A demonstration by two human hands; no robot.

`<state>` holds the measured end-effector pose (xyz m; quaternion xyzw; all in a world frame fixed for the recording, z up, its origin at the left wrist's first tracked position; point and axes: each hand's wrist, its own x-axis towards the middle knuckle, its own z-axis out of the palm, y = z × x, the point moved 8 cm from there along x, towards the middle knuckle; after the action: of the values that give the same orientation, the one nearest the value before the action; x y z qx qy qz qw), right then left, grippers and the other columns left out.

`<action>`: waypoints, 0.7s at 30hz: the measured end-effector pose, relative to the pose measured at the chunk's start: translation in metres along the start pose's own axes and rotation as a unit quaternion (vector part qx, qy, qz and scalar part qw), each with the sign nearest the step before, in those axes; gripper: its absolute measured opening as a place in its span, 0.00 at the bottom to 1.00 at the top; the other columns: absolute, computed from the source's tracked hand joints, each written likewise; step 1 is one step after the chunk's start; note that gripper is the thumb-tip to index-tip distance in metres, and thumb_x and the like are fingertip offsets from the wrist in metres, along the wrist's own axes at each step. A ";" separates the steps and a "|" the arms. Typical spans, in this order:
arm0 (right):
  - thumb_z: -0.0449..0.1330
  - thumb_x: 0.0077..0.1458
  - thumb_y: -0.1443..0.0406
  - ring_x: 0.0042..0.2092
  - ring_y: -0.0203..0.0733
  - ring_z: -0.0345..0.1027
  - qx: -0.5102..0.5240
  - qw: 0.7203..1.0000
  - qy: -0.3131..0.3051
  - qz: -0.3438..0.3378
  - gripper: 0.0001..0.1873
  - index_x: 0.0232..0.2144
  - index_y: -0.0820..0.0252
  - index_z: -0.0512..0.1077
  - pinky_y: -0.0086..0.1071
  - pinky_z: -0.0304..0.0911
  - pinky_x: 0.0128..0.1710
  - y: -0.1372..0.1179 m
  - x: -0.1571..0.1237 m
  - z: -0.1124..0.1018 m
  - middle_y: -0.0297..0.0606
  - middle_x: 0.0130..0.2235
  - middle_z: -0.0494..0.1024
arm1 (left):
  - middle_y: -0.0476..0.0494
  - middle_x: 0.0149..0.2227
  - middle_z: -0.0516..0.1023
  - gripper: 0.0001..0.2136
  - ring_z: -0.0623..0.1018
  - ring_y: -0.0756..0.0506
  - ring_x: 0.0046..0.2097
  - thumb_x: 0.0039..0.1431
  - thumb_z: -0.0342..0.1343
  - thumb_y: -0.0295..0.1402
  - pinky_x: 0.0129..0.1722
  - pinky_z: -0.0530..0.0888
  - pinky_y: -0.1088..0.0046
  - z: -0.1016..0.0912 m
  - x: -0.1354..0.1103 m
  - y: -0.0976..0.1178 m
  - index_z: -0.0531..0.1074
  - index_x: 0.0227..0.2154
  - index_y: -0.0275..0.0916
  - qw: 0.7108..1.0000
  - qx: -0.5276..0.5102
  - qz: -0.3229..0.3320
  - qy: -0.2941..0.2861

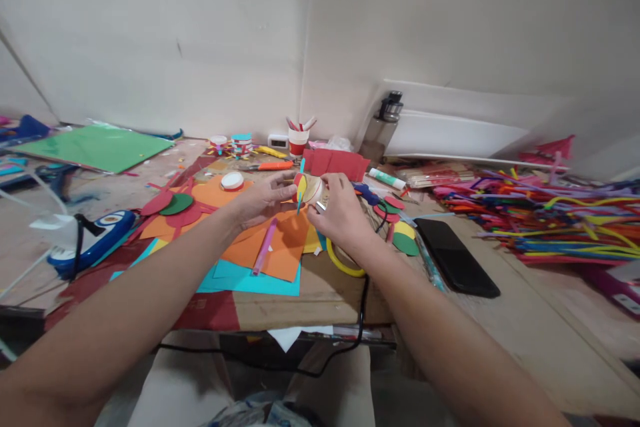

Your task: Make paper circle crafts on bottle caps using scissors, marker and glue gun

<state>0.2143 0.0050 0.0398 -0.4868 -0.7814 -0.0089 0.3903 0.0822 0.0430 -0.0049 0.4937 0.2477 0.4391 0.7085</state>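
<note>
My left hand (263, 200) and my right hand (340, 212) meet over the middle of the table. Together they hold a small round cream-coloured paper craft piece (314, 188) with red, yellow and teal paper strips stuck on it. The left fingers curl round its left side. The right fingers pinch its right side, with something small and silvery at the thumb that I cannot make out. Under the hands lie orange paper sheets (280, 247) on a teal sheet (250, 279), with a pink stick (264, 247) on top.
A black phone (455, 257) lies right of my right hand. Several pipe cleaners (550, 213) pile at the right. A yellow ring (343, 263), glue stick (387, 179), red cup (299, 140), white tape roll (232, 180), green sheet (97, 147), bottle (383, 127) and blue glue gun (95, 243) surround the work.
</note>
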 end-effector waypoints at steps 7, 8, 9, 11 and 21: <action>0.60 0.46 0.72 0.51 0.59 0.60 -0.121 0.991 -0.049 -0.018 0.21 0.45 0.62 0.65 0.52 0.63 0.49 -0.013 -0.002 0.004 0.54 0.48 0.68 | 0.40 0.52 0.74 0.22 0.75 0.43 0.51 0.49 0.70 0.33 0.51 0.74 0.63 0.000 0.003 -0.005 0.74 0.49 0.41 0.998 0.067 0.014 -0.009; 0.60 0.45 0.72 0.50 0.59 0.60 -0.128 0.990 -0.051 -0.021 0.22 0.46 0.62 0.65 0.53 0.63 0.49 -0.015 -0.002 0.004 0.53 0.48 0.69 | 0.40 0.52 0.74 0.22 0.75 0.43 0.52 0.49 0.70 0.33 0.52 0.73 0.63 0.000 0.003 -0.005 0.74 0.48 0.40 0.997 0.073 0.019 -0.009; 0.60 0.45 0.73 0.50 0.59 0.60 -0.131 0.990 -0.051 -0.023 0.23 0.46 0.61 0.65 0.53 0.63 0.50 -0.017 -0.002 0.004 0.52 0.48 0.69 | 0.40 0.51 0.74 0.22 0.75 0.43 0.53 0.48 0.70 0.33 0.53 0.72 0.63 0.001 0.003 -0.005 0.74 0.48 0.40 0.997 0.077 0.023 -0.008; 0.60 0.45 0.74 0.50 0.58 0.60 -0.129 0.990 -0.052 -0.025 0.25 0.48 0.61 0.64 0.53 0.63 0.50 -0.019 -0.002 0.005 0.52 0.49 0.68 | 0.40 0.51 0.75 0.23 0.75 0.43 0.53 0.48 0.71 0.33 0.54 0.71 0.64 0.001 0.003 -0.005 0.74 0.48 0.40 0.996 0.085 0.029 -0.008; 0.57 0.47 0.75 0.51 0.56 0.65 -0.055 0.997 -0.042 -0.023 0.27 0.52 0.61 0.64 0.49 0.65 0.50 -0.013 -0.004 0.008 0.52 0.50 0.72 | 0.38 0.54 0.73 0.23 0.74 0.41 0.54 0.50 0.69 0.34 0.54 0.73 0.63 0.003 0.003 -0.004 0.74 0.50 0.39 0.997 0.071 0.030 -0.025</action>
<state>0.2006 -0.0020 0.0367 -0.4893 -0.8067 -0.0404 0.3291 0.0875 0.0437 -0.0071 0.5607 0.2456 0.4288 0.6644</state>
